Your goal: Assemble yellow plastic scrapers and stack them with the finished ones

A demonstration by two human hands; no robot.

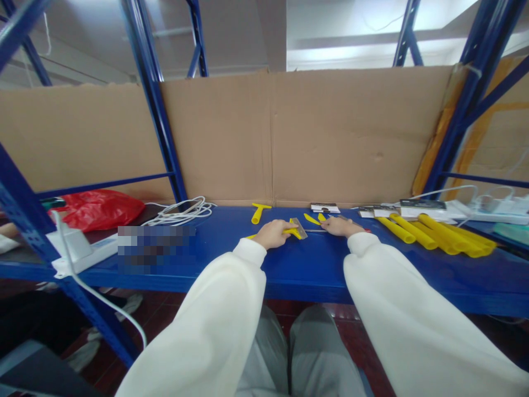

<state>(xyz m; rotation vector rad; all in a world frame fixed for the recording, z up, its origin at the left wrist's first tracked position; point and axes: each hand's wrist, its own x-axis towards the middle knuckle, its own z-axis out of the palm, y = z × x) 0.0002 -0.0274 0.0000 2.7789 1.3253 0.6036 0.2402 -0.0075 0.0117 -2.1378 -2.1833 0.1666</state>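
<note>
My left hand [270, 234] is closed around a yellow scraper [294, 232], whose flat metal blade points to the right. My right hand [339, 226] grips what looks like a screwdriver [316, 230]; its thin metal shaft reaches left toward the blade and a red handle end shows behind the hand. Whether the shaft touches the scraper I cannot tell. Two small yellow pieces [312, 219] lie just beyond, close to my right fingertips. Farther back on the blue shelf rests a yellow T-shaped handle [257, 214], touched by neither hand.
Several yellow tubes or handles [421, 231] lie at the right, before packaged cards [422, 207]. Another small packet [325, 208] sits at the back. On the left are a coiled white cable [198, 208], a power strip [95, 258] and a red bag [103, 209]. Blue posts [155, 99] and cardboard [330, 132] enclose the shelf.
</note>
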